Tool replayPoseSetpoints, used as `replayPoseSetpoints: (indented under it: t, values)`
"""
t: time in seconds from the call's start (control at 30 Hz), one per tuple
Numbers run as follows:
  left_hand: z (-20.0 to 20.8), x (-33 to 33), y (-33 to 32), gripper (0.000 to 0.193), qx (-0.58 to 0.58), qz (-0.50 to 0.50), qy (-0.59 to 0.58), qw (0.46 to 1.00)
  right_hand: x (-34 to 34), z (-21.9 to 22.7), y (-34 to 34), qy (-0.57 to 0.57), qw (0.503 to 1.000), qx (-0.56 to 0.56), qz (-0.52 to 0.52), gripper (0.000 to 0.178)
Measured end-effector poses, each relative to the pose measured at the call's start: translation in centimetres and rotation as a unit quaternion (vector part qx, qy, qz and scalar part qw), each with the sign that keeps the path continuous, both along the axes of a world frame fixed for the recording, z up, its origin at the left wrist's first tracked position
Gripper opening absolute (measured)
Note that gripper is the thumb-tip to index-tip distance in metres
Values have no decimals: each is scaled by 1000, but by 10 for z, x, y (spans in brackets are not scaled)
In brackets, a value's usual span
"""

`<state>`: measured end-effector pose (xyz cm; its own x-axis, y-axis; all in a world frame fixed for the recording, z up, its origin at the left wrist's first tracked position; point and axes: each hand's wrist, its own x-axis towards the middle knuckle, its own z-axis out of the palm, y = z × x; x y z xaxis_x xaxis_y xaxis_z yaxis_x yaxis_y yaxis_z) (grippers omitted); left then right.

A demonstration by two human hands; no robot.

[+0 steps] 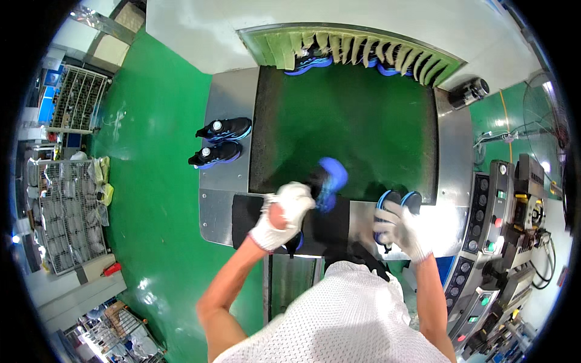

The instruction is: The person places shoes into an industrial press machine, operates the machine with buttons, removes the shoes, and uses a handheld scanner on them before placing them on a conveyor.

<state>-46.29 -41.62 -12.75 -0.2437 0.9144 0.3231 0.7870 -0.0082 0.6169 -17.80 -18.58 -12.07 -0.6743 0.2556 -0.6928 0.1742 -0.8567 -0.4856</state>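
My left hand (289, 209), in a white glove, grips a black and blue sports shoe (331, 181) with its blue sole turned up; motion blurs the shoe. Below that hand, another dark shoe (295, 243) rests on the black mat (245, 213), partly hidden. To the right, my gloved right hand (404, 228) has its fingers curled over a pair of black shoes with blue edges (411, 201) on the metal ledge. The palm covers part of the pair, so how firm the hold is stays hidden.
A green conveyor belt (363, 127) runs from a machine opening hung with fabric strips (345, 49), where more shoes show. Two black shoes (223, 129) stand on the left metal ledge. Control panels (484, 212) flank the right side, and a dark cylinder (469, 94) stands far right.
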Motion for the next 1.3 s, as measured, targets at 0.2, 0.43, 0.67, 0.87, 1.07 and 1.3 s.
replayPoseSetpoints:
  t: [0.2,0.43,0.67,0.87,1.07,1.3]
  values:
    - [-41,89,99,22,-9,-103,-171,980,-13,-66,7,-12,837,485,253,60]
    - [-135,135,90,25,-44,197,-8,979,18,-63,-41,-151,888,395,181,55]
    - [-116,145,32,41,-138,298,-409,851,34,-90,-54,-214,909,346,88,53]
    - [-113,186,11,39,-144,202,-221,943,43,-113,-54,-125,938,314,70,60]
    - [-52,179,60,29,-2,159,-112,981,41,-28,-36,-34,994,66,-77,50]
    - [-10,170,89,27,-96,165,-224,956,70,32,-37,47,994,-49,-80,50]
